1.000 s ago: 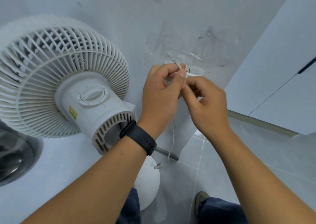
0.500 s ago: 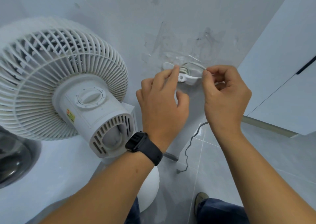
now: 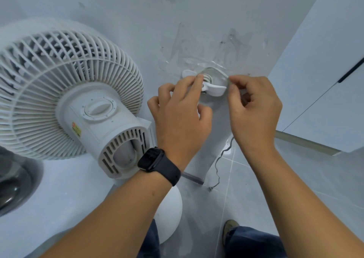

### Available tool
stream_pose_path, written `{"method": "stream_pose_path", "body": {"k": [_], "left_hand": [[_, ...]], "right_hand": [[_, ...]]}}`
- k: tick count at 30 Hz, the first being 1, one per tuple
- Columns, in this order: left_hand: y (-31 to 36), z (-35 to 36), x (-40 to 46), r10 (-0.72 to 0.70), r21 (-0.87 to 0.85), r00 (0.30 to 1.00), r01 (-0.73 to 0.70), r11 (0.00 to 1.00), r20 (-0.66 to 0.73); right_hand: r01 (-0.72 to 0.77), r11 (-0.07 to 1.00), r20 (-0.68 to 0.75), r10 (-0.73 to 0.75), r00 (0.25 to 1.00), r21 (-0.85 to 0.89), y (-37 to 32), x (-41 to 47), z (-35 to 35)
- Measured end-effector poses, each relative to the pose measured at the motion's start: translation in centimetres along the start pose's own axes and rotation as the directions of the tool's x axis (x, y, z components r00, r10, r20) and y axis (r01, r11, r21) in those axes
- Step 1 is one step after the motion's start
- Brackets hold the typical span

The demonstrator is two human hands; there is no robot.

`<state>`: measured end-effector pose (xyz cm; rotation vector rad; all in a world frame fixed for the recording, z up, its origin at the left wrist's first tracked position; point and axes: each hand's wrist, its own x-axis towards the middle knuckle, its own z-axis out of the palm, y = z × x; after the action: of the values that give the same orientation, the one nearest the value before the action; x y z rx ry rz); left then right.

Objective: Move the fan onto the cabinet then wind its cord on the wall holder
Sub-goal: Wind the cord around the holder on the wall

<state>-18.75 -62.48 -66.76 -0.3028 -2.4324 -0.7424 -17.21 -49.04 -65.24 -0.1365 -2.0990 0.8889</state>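
The white fan (image 3: pixel 69 98) stands on the pale cabinet top (image 3: pixel 59 194) at the left, its back and motor housing towards me. A white cord holder (image 3: pixel 213 89) is fixed to the grey wall, with several turns of thin cord (image 3: pixel 207 78) wound on its middle. My left hand (image 3: pixel 179 116) reaches up from below, and its fingertips press on the coil at the holder's left side. My right hand (image 3: pixel 254 108) pinches the cord just right of the holder. A loose length of cord (image 3: pixel 218 163) hangs below down to the floor.
A dark round object (image 3: pixel 13 186) sits at the left edge of the cabinet top. White cupboard doors (image 3: pixel 325 80) stand to the right. Grey floor tiles (image 3: pixel 295 181) and my shoe (image 3: pixel 229 225) lie below.
My hands have moved apart: the right hand swung out to the right of the holder, drawing the cord round it. The left hand's fingers shifted onto the coil. The hanging cord now shows.
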Motion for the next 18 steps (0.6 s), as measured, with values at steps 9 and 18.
{"method": "stream_pose_path", "body": {"k": [9,18], "left_hand": [[-0.8,0.2,0.7,0.042,-0.013,0.995,-0.041,0.999,0.093],[-0.8,0.0,0.8,0.004,-0.188,0.987,0.026,0.982,0.159]], "right_hand": [[0.064,0.985,-0.042,-0.072,0.997,-0.162,2.0,-1.3,0.2],[-0.389,0.893,0.360,0.294,0.885,0.227,-0.2,-2.2,2.2]]}}
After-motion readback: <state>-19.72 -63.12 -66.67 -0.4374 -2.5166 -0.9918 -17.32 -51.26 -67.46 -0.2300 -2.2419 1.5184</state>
